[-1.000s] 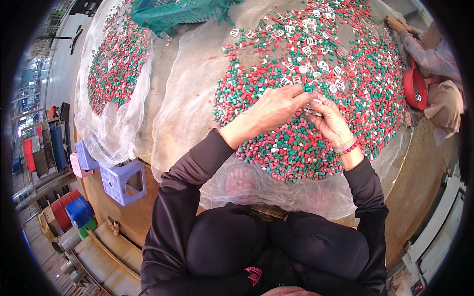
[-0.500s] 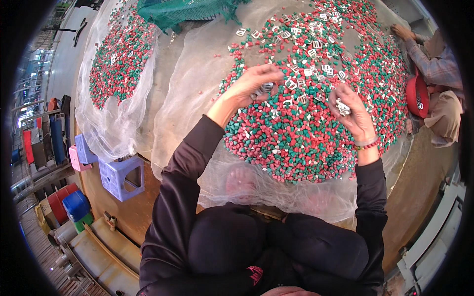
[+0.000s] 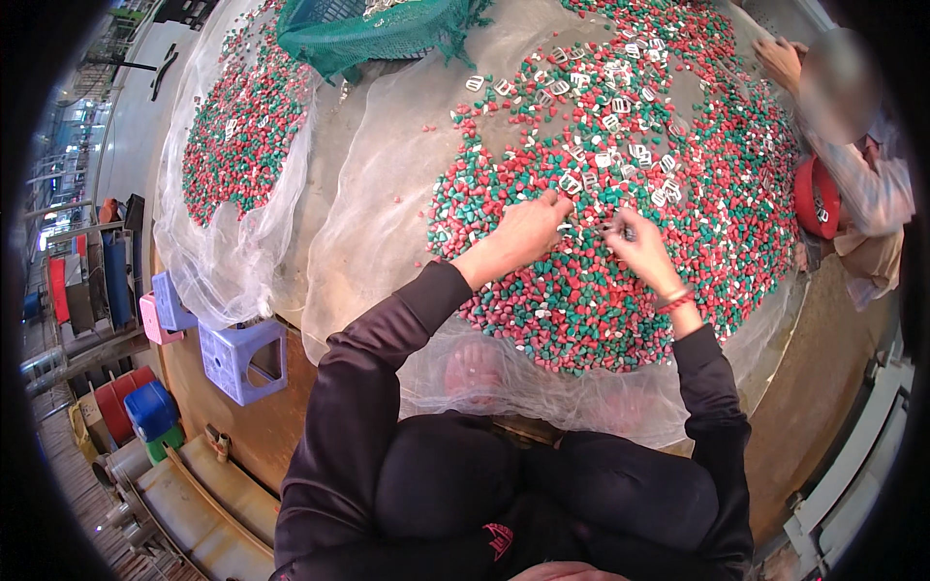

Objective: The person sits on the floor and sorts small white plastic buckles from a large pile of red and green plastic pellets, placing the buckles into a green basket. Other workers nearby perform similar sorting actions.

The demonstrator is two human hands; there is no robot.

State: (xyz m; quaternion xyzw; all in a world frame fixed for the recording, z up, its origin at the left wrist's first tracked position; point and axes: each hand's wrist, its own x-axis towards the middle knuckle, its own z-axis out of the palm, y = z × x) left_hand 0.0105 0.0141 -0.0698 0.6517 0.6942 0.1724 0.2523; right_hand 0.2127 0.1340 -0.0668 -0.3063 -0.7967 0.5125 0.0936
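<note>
Head view: we seem mid-picking, left hand (image 3: 526, 230) and right hand (image 3: 644, 257) curled over coloured pebbles (image 3: 572, 320) — grasp unclear; white buckles (image 3: 570, 182) beyond our fingertips likely call for pinching.

You have room over the bare netting (image 3: 363, 189) between your left hand (image 3: 526, 234) and the left heap (image 3: 242, 150), but a green basket (image 3: 378, 44) blocks the far end and a co-worker's arm (image 3: 877, 186) and red bowl (image 3: 806, 197) obstruct the right.
</note>
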